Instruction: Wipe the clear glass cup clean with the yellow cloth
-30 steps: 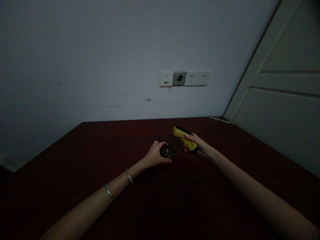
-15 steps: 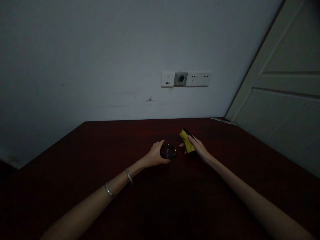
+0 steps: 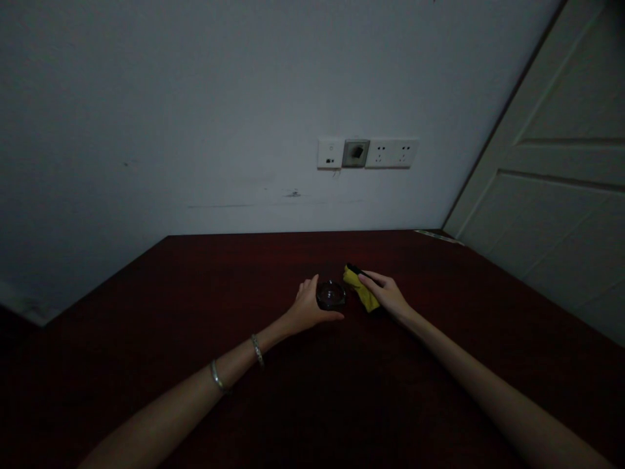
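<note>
A small, round, dark glass ashtray (image 3: 331, 296) rests on the dark red tabletop, near the middle of the view. My left hand (image 3: 311, 305) curves around its left side, thumb at the near rim and fingers at the far side, gripping it. Just to the right, my right hand (image 3: 385, 292) is closed on a yellow cloth (image 3: 364, 293) with a black part along its top. The cloth hangs down beside the ashtray, close to its right rim. Some of the right fingers are hidden behind the cloth.
The dark red table (image 3: 244, 260) meets a pale wall (image 3: 195, 117) at the back. Sockets and switches (image 3: 367, 154) sit on that wall. On the right stands a white panelled door (image 3: 551, 215). A thin strip (image 3: 438, 237) lies at the table's back right edge.
My right hand has tilted the yellow cloth and brought it lower and left, nearer the ashtray. My left thumb reaches further along the near rim. The view has shifted slightly.
</note>
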